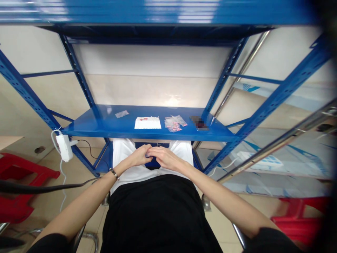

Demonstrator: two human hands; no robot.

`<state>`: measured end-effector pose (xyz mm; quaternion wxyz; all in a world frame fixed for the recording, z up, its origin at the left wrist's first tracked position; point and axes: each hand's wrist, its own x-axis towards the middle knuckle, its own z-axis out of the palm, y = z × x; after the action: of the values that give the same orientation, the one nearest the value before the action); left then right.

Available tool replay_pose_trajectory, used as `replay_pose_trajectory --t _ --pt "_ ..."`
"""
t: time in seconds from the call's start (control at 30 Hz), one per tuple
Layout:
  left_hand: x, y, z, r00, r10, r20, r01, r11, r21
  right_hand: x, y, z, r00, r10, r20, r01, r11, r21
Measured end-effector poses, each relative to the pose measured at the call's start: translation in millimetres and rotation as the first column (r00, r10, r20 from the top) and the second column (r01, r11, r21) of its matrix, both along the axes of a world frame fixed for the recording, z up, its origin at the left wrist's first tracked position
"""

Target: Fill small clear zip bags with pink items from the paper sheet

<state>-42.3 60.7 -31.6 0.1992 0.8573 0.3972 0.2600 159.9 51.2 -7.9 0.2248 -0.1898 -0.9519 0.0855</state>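
Note:
Over my lap, below the front edge of the blue shelf (118, 133), my left hand (140, 155) and my right hand (164, 157) meet with their fingers closed together. A small, partly see-through bit shows between the fingertips, too hidden to name. Beyond them on the shelf lies a white sheet (149, 124) with a few tiny red pieces (143, 119) near its back edge. To its right, several small clear plastic bags (173, 125) with red bits inside overlap one another. Another small clear bag (121, 114) lies farther left.
A dark, blurred-out flat object (199, 123) lies at the shelf's right. Blue uprights (81, 73) flank the shelf, with an upper shelf (158, 14) overhead. A white power strip (64, 148) hangs at the left post. Red stools (23, 182) stand to the left and right.

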Motion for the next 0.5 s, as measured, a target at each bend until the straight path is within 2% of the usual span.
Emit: replay_pose_trajectory --t 0.17,0.3,0.4,0.5 --pt "3 -11 -1.8 0.992 0.046 -0.121 -0.042 0.999 0.035 -1 -9 -3.1 0.991 -0.007 0.130 0.007 1.000 0.002" --pt "11 -28 -8.1 0.972 0.014 -0.234 0.002 0.998 0.067 -6 -22 -18.5 0.954 -0.024 0.298 0.010 0.999 0.049" --pt "13 -30 -9.5 0.961 -0.042 -0.274 0.054 0.998 0.036 -10 -24 -27.1 0.945 -0.019 0.327 -0.005 0.998 0.070" --pt "12 -25 -3.2 0.972 -0.069 -0.226 0.071 0.997 0.004 -15 -19 -20.1 0.950 -0.012 0.311 -0.002 0.999 0.046"
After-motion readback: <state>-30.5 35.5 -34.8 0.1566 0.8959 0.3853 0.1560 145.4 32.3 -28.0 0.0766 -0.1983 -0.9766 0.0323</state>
